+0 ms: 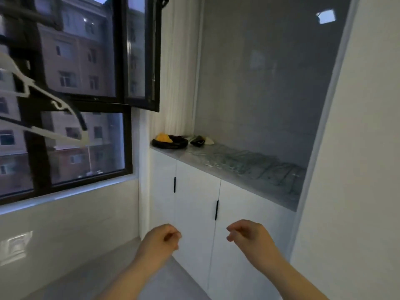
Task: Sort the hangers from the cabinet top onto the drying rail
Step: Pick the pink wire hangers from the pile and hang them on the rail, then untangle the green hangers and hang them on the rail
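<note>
Several pale, see-through hangers [255, 164] lie spread flat on the grey cabinet top [194, 151] at the right. White hangers [43, 98] hang at the upper left in front of the window; the rail that bears them is out of view. My left hand [161, 240] and my right hand [249, 234] float side by side low in front of the white cabinet doors, well below the cabinet top. Both hold nothing. The left hand's fingers are curled in loosely, the right hand's fingers are bent and slightly apart.
A dark round tray [170, 142] with something yellow and a few small dark and white items [201, 140] sit at the far end of the cabinet top. An open black-framed window sash [142, 53] juts inward at the upper middle. White walls close both sides.
</note>
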{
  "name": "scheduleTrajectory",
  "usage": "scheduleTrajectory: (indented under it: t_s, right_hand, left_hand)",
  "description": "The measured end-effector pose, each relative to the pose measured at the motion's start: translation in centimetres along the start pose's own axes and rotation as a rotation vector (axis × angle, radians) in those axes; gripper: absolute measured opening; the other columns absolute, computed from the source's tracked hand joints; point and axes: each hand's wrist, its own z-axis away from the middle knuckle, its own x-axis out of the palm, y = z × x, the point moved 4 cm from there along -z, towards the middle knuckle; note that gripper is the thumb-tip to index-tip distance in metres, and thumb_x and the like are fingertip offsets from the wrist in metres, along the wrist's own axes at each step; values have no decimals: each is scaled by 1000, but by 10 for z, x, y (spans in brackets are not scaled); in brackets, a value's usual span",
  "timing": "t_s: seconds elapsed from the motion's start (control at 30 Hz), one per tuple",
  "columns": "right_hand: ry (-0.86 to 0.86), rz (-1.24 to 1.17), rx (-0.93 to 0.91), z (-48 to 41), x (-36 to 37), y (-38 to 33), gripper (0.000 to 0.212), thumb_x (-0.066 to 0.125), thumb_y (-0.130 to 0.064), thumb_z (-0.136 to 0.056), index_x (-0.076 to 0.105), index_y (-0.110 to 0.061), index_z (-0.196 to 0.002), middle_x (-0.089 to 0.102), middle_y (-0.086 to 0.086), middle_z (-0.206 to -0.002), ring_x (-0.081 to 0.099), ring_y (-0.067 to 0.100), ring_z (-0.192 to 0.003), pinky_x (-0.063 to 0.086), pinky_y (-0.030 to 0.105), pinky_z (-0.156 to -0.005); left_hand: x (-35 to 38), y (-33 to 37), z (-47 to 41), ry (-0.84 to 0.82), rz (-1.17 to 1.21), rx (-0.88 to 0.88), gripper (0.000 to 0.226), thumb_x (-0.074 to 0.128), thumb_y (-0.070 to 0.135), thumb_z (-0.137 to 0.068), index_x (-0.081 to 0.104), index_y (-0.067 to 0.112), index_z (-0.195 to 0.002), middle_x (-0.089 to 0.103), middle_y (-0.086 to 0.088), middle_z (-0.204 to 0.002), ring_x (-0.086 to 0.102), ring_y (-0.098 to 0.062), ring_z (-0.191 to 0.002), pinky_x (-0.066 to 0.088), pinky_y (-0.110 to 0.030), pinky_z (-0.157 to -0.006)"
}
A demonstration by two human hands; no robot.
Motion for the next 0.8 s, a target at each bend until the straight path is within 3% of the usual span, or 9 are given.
scheduleTrajectory:
  t_s: [0.07,0.17,0.37,0.47,0.6,0.67,0.8]
  right_hand:
    - [72,64,59,-39,-12,27,16,54,-8,-86,66,-18,-87,67,-5,-82,60,7,-78,39,1,-56]
    - [149,150,135,-94,-26,61,19,53,-10,-88,67,-11,-100,68,2,-101,57,9,-84,37,9,-61]
    - [256,207,289,-171,-31,124,21,52,-11,-88,67,-11,-103,68,4,-109,61,18,-101,36,14,-72]
    - [273,255,312,-212,-32,146,23,49,-12,-91,64,-13,-108,66,4,-113,61,20,-103,38,17,-75]
    - [300,488,332,-279,-46,170,33,43,-19,-94,51,-17,-126,53,2,-132,50,19,-120,37,22,-96]
    - [255,663,321,-308,-51,186,41,41,-27,-95,40,-17,-135,44,2,-141,41,19,-130,31,26,-107]
    - [57,854,270,-350,-62,218,66,37,-53,-90,20,-19,-145,16,4,-155,16,17,-142,13,31,-116]
  left_hand:
    - [26,-4,-48,-49,20,-5,35,53,12,-88,53,26,-56,57,11,-55,54,-1,-57,40,-11,-57]
    - [57,-4,-118,-120,1,11,31,51,13,-89,54,26,-61,60,9,-62,56,-5,-64,42,-18,-63]
    - [97,-12,-224,-154,-92,46,27,48,17,-91,53,30,-68,60,11,-76,57,-11,-77,39,-16,-61]
    - [117,-23,-261,-167,-141,24,19,44,21,-93,63,22,-90,65,3,-96,55,-11,-84,37,-18,-71]
    - [139,-31,-303,-168,-176,14,28,39,23,-96,62,16,-111,63,1,-117,56,-13,-98,35,-15,-80]
    - [150,-32,-319,-169,-139,28,27,42,20,-95,63,14,-111,62,0,-119,56,-15,-105,36,-16,-86]
    - [170,-24,-358,-142,-104,65,22,48,16,-92,66,14,-105,65,-1,-115,55,-10,-96,36,-16,-87]
